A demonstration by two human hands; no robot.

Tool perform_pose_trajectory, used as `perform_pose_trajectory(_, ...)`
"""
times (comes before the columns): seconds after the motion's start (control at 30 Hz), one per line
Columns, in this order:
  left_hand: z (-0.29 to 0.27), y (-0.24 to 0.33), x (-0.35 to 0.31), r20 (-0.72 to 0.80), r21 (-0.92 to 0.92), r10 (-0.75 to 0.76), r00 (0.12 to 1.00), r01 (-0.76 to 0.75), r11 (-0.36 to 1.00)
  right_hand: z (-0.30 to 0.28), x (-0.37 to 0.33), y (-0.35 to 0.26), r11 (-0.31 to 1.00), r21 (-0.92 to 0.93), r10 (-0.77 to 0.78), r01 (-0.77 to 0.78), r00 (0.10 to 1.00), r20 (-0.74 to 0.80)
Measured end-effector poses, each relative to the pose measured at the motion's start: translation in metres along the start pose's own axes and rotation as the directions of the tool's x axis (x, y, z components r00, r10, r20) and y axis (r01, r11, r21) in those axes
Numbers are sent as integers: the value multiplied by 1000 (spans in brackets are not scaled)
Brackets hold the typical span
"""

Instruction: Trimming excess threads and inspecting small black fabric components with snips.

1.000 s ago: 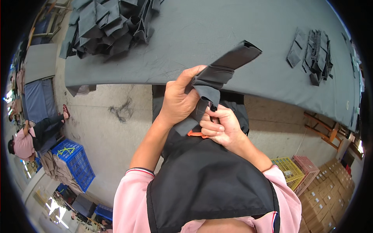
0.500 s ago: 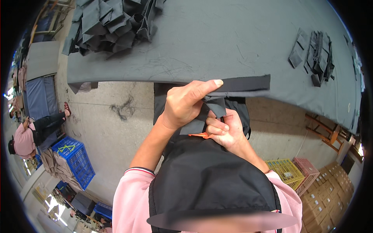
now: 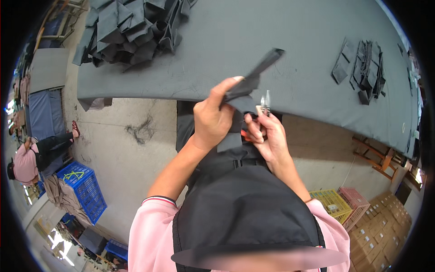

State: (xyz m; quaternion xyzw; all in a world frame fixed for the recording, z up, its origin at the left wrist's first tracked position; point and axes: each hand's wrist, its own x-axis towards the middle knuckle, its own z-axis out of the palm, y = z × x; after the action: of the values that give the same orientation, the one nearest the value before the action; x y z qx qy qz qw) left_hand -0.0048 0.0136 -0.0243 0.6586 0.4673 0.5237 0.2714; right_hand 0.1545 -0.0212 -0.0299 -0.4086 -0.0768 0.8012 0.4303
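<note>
My left hand (image 3: 212, 115) is closed around a dark grey fabric piece (image 3: 262, 67), thumb on top. A narrow folded strip of it points up and right over the table edge, and a wider flap hangs below the fingers. Close beside it, my right hand (image 3: 274, 138) grips small thread snips (image 3: 266, 100). Their silver blades point up, beyond my fingers, and a bit of orange shows by the palm. Whether the right fingertips also touch the cloth, I cannot tell.
On the grey-covered table (image 3: 235, 36) lies a heap of dark fabric pieces (image 3: 131, 31) at far left. Smaller stacks (image 3: 368, 68) lie right. Dark threads (image 3: 142, 130) litter the floor. Blue (image 3: 84, 190) and yellow crates (image 3: 333, 201) flank me. A person in pink (image 3: 26, 161) is at left.
The fabric strip has swung from level to slanting up and right. My right hand has turned and risen slightly, and the snips' blades now show above it. My left hand still grips the cloth.
</note>
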Motion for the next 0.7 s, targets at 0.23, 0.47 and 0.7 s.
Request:
perform_pose_trajectory(0.23, -2, -18, -6, -33, -323, -393, 919, 362, 874, 29, -16, -13, 11, -861, -620, 508, 680, 393)
perform_pose_trajectory(0.47, -5, 0, 8, 17, -452, -434, 901, 394, 800, 18, -20, -24, -359, -748, -474, 558, 582, 661)
perform_pose_trajectory(0.7, -7, -3, 2, 56, -500, -464, 884, 427, 753, 17, -14, -20, -361, -714, -460, 599, 552, 696)
